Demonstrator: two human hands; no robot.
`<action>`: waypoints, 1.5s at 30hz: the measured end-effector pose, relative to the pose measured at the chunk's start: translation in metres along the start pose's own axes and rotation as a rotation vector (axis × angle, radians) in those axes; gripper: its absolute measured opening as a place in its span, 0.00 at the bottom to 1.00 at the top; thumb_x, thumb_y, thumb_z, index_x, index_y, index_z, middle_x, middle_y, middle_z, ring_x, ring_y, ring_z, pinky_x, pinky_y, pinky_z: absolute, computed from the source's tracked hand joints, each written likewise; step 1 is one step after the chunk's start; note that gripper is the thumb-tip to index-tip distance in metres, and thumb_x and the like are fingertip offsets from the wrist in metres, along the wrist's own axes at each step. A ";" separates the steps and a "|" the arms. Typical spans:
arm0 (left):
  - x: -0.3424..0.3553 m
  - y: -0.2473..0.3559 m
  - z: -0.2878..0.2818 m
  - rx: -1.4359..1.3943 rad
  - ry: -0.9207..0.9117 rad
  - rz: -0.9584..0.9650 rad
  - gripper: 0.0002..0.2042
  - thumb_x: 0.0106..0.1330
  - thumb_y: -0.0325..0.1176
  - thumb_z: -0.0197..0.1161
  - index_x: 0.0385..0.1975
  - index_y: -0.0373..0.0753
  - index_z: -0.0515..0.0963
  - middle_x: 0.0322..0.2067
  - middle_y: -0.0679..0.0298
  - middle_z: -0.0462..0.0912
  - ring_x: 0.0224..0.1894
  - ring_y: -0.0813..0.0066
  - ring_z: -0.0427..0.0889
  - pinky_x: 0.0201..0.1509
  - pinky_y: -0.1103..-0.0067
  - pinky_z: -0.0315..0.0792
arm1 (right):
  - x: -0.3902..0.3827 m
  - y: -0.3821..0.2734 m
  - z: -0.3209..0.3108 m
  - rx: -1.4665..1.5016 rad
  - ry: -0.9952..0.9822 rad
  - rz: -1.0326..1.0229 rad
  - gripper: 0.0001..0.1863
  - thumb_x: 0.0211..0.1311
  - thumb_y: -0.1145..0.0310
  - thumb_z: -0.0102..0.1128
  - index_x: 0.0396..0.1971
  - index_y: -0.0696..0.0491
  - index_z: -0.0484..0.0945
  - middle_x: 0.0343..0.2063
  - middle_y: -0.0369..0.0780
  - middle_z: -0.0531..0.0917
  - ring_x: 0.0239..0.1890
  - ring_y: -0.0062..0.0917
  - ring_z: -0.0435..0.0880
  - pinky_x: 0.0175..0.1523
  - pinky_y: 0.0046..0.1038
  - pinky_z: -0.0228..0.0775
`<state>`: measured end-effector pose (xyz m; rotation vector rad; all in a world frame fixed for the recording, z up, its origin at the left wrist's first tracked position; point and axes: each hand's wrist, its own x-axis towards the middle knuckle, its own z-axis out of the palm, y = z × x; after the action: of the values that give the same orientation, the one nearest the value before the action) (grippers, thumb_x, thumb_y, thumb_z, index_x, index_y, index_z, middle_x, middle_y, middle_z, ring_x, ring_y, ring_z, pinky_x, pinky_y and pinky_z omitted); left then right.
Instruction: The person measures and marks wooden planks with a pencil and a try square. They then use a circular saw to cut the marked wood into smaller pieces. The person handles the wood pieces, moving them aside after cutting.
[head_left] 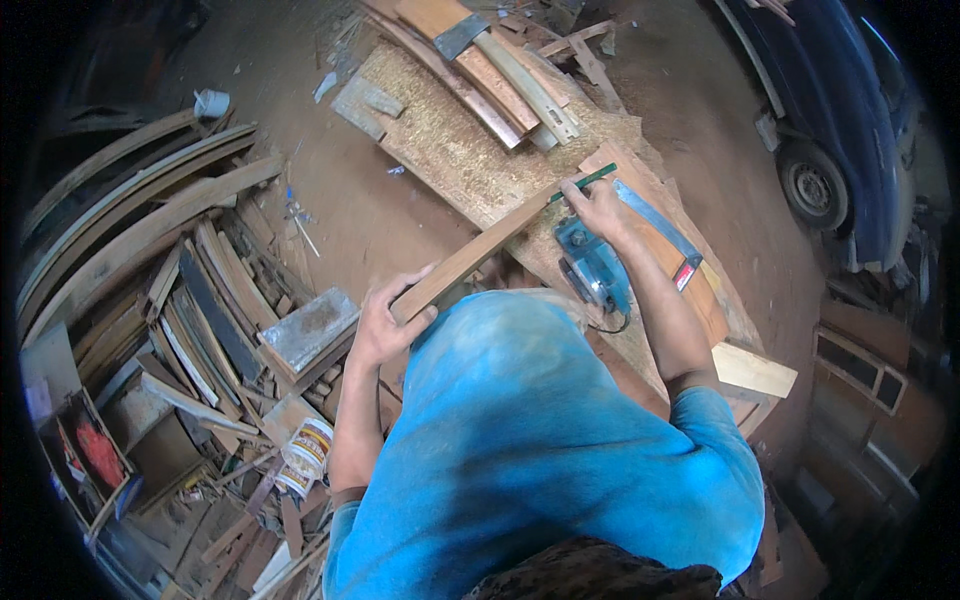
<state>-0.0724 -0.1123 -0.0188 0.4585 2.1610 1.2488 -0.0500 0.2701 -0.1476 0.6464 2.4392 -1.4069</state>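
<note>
One wooden strip [485,247] crosses the workbench [430,165] edge; we judge it stiff, best end-held: left hand [376,325] grips it, right hand [598,209] a thin green tool [604,172].

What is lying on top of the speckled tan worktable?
A teal handheld power tool, a brown wooden board bearing a blue-grey flat strip, and, farther off, stacked brown wooden planks. The worktable directly beneath these is covered, so that part cannot be seen.

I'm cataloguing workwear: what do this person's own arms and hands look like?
The left hand and right hand are bare, without gloves, and the forearms are uncovered. The short sleeves, blue like the shirt, end near the elbows.
</note>
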 end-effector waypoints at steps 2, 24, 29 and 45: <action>0.005 0.006 -0.002 0.040 -0.002 0.013 0.28 0.54 0.30 0.72 0.59 0.31 0.78 0.54 0.51 0.85 0.56 0.65 0.83 0.63 0.71 0.72 | 0.003 0.008 0.004 0.024 0.024 0.001 0.24 0.73 0.51 0.52 0.35 0.56 0.88 0.27 0.41 0.88 0.31 0.30 0.87 0.42 0.34 0.77; 0.011 0.184 0.054 -0.321 0.127 0.314 0.32 0.72 0.43 0.63 0.68 0.26 0.67 0.64 0.47 0.74 0.61 0.58 0.77 0.66 0.62 0.72 | -0.259 0.048 -0.036 0.738 0.425 0.185 0.30 0.71 0.40 0.58 0.42 0.57 0.85 0.30 0.35 0.83 0.34 0.21 0.79 0.40 0.27 0.70; 0.004 0.241 0.203 -0.548 -0.073 0.333 0.33 0.72 0.42 0.63 0.70 0.28 0.63 0.63 0.52 0.72 0.63 0.62 0.75 0.68 0.64 0.69 | -0.284 0.080 -0.052 1.200 0.580 0.050 0.35 0.67 0.35 0.59 0.48 0.57 0.81 0.31 0.32 0.78 0.32 0.19 0.74 0.38 0.24 0.66; -0.037 0.220 0.430 -0.002 -0.869 0.283 0.22 0.72 0.30 0.65 0.62 0.29 0.71 0.58 0.54 0.78 0.61 0.68 0.77 0.66 0.71 0.70 | -0.423 0.317 -0.259 1.572 1.169 -0.068 0.52 0.69 0.28 0.46 0.74 0.61 0.57 0.74 0.49 0.62 0.74 0.41 0.62 0.76 0.43 0.54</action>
<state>0.2338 0.2618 0.0198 1.0985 1.3784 0.9272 0.4753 0.5263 -0.0762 2.0603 1.0410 -3.5132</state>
